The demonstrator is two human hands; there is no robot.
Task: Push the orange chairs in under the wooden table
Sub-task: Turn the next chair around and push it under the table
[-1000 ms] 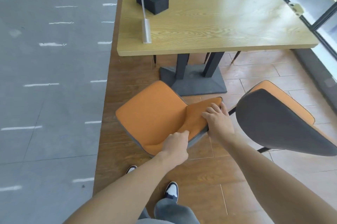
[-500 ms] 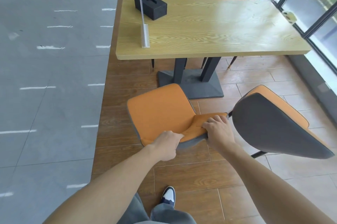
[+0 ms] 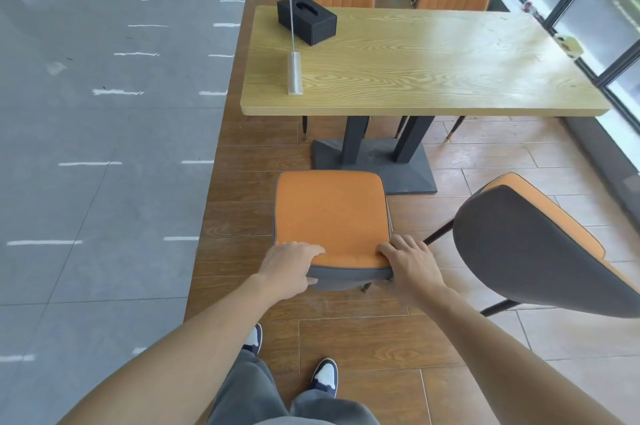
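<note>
Now both hands [image 3: 291,263] [image 3: 412,260] grip the chair [image 3: 330,217], turned square to the table [image 3: 415,61].

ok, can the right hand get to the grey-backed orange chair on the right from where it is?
Probably yes: the right hand grips the backrest of the square-on orange chair, and the grey-backed orange chair stands just beside it, nothing between.
</note>
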